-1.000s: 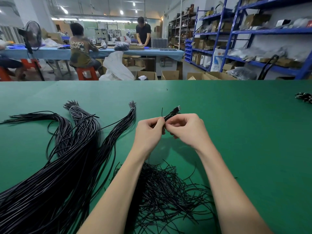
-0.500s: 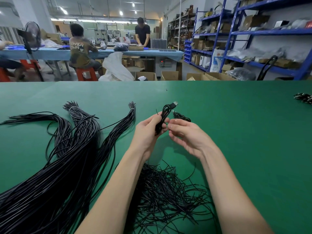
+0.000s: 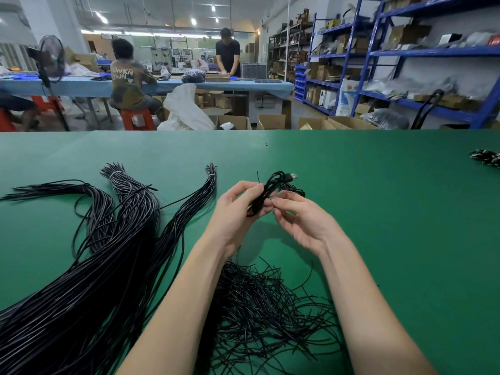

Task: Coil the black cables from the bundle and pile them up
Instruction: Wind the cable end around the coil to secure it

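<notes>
My left hand (image 3: 238, 209) grips a small coiled black cable (image 3: 266, 192) held upright above the green table (image 3: 378, 212); its USB plug (image 3: 292, 176) sticks out at the top. My right hand (image 3: 300, 217) is beside it, palm up, fingertips touching the coil's lower part. A second small coil (image 3: 293, 188) lies on the table just behind my right hand. A big bundle of long black cables (image 3: 81, 280) fans over the left of the table. A tangled heap of thin black ties (image 3: 265, 307) lies between my forearms.
Another small pile of cables (image 3: 487, 158) sits at the table's far right edge. Beyond the table are cardboard boxes (image 3: 270, 121), blue shelving (image 3: 405, 63), and a blue workbench (image 3: 162, 85) with two people.
The coil has gone from being tightly pinched between both hands to standing upright in my left hand. My right hand has opened and turned palm up, uncovering a second coil behind it.
</notes>
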